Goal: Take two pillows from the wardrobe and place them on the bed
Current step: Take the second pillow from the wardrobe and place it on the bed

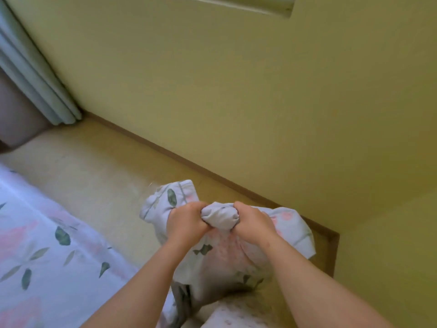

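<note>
Yellow wall [236, 91] and floor [94, 166] behind. Pillow [212, 261] held in the air, right of the bed [35, 245], not touching it. Left hand [186, 223] and right hand [253, 221] each have their grip clamped on its bunched top edge.

The bed [35, 233] lies at the near left under a leaf-printed floral cover [47, 268]. The tan floor [94, 166] runs beside it to the far wall.

Yellow walls [236, 91], tan floor [94, 166], brown skirting [179, 157], pale curtain [35, 79] at left.
</note>
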Motion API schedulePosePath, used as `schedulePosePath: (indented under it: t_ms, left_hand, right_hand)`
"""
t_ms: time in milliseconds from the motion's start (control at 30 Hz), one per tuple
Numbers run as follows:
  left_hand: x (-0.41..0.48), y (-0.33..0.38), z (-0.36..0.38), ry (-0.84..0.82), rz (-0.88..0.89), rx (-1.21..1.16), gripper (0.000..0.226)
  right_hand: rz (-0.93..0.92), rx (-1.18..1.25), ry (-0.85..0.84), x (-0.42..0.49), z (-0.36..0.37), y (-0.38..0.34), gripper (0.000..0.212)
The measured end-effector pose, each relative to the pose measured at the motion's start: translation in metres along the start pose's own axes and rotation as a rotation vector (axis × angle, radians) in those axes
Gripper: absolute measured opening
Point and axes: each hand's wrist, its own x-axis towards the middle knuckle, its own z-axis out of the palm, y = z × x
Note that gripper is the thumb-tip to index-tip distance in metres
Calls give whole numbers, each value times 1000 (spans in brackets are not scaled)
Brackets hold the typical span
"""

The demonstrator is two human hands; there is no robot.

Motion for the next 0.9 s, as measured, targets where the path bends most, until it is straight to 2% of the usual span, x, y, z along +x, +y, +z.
schedulePosePath:
  t_ms: [67, 233, 333, 400, 533, 633, 767, 900]
  left_hand:
    - [35, 2, -9, 12, -61, -15, 23]
    - [103, 5, -35, 76, -199, -62, 16]
    - [129, -12, -53, 182, -281, -80, 22]
    - [142, -30, -61, 258, -343, -69, 31]
    - [169, -71, -84, 385, -432, -94, 25]
    - [192, -104, -111, 426, -456, -98, 30]
    - [219, -164, -156, 411, -523, -143, 13]
    - [234, -225, -208, 463, -630, -163, 26]
  right_hand:
    - [-47, -20, -23, 40, -17, -5, 9]
    - [-184, -54, -79, 123, -55, -32, 26]
    - [-284, -136, -101, 162, -65, -64, 17]
    - [-360, -175, -123, 184, -68, -88, 10]
    - [-487, -231, -142, 232, -64, -141, 13]
    - [-525, -219, -172, 270, -51, -182, 10]
    - [-569, -227, -259, 316, -33, -257, 25]
    - [-651, -312, -318, 353, -13, -343, 15]
